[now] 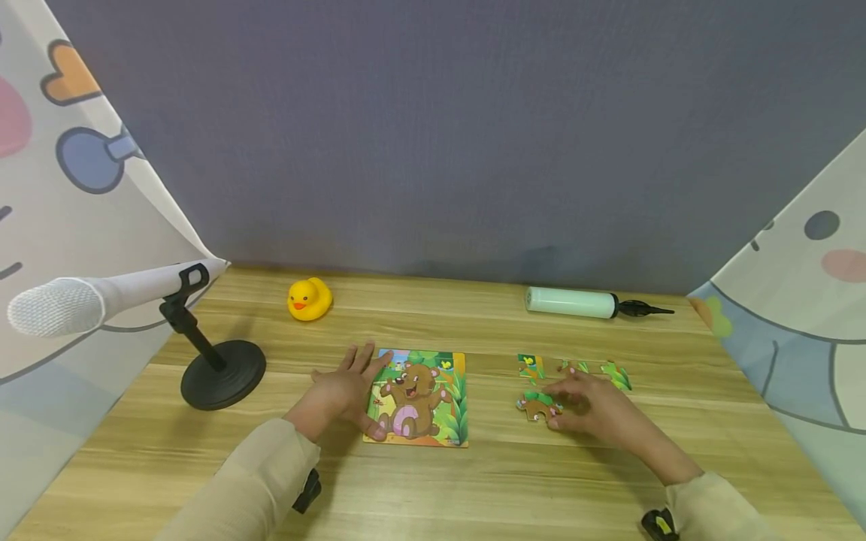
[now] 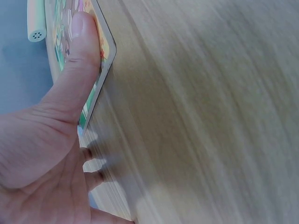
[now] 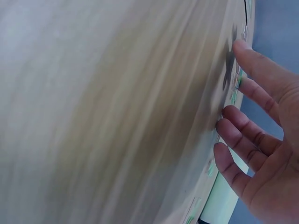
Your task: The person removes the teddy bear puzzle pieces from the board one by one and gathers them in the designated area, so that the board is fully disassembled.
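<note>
A square jigsaw puzzle (image 1: 421,398) with a brown bear picture lies on the wooden table. My left hand (image 1: 341,394) rests at its left side with fingers spread; the thumb (image 2: 81,51) lies over the puzzle's lower edge in the left wrist view. Over to the right, my right hand (image 1: 595,406) hovers low over loose puzzle pieces, thumb apart from the loosely bent fingers. Beside its fingertips lies a brown and green puzzle piece (image 1: 537,408). A piece with a yellow duck (image 1: 531,365) is behind it, and a green piece (image 1: 616,374) is partly covered by the hand.
A white microphone (image 1: 128,291) on a black round stand (image 1: 223,374) stands at the left. Near the back are a yellow rubber duck (image 1: 310,299) and a pale green hand pump (image 1: 571,302) with a black nozzle. A grey partition (image 1: 460,150) closes the back.
</note>
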`<action>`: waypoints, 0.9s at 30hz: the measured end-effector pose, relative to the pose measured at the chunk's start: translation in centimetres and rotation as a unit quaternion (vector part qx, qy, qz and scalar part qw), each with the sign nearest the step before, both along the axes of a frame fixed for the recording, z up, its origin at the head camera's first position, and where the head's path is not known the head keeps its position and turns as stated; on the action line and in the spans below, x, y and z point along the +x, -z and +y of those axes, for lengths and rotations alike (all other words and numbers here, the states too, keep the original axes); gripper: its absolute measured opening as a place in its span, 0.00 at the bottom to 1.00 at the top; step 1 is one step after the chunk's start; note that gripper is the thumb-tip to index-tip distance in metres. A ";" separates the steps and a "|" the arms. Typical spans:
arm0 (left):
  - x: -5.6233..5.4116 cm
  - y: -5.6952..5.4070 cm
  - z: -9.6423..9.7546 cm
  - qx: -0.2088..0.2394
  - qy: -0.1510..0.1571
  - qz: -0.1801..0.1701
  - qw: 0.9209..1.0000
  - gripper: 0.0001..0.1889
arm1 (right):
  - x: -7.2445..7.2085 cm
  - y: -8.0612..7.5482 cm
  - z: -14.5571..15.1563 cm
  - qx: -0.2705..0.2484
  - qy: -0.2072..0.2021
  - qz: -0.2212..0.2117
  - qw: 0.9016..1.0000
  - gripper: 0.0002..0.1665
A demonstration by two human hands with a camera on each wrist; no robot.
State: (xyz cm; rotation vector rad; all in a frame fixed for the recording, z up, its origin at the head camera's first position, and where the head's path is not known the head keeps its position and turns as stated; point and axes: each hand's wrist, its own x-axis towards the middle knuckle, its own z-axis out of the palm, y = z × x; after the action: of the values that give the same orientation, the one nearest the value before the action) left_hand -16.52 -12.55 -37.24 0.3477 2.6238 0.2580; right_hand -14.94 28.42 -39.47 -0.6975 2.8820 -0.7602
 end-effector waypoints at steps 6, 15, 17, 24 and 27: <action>0.2 -0.1 0.0 0.006 0.000 0.004 1.000 0.69 | -0.2 0.1 0.3 0.006 -0.009 -0.012 1.000 0.29; 0.2 -0.1 0.0 0.008 -0.001 0.008 1.000 0.69 | -0.4 -0.1 0.4 0.008 -0.029 -0.045 0.999 0.34; 0.2 0.0 0.0 0.008 -0.001 0.008 1.000 0.69 | -0.4 -0.1 0.4 0.013 -0.027 -0.047 0.998 0.34; 0.1 0.0 0.0 0.007 -0.003 0.009 1.000 0.69 | -0.9 -0.9 0.2 0.039 -0.069 -0.042 0.996 0.33; 0.2 -0.1 0.1 0.007 -0.003 0.011 1.000 0.68 | -1.2 -1.8 -0.5 0.037 -0.084 -0.050 0.995 0.31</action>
State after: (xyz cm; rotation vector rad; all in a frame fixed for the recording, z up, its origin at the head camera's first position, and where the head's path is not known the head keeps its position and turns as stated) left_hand -16.37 -12.49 -37.17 0.3506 2.6459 0.2769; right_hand -16.15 27.93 -37.71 -0.8526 2.7048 -0.6449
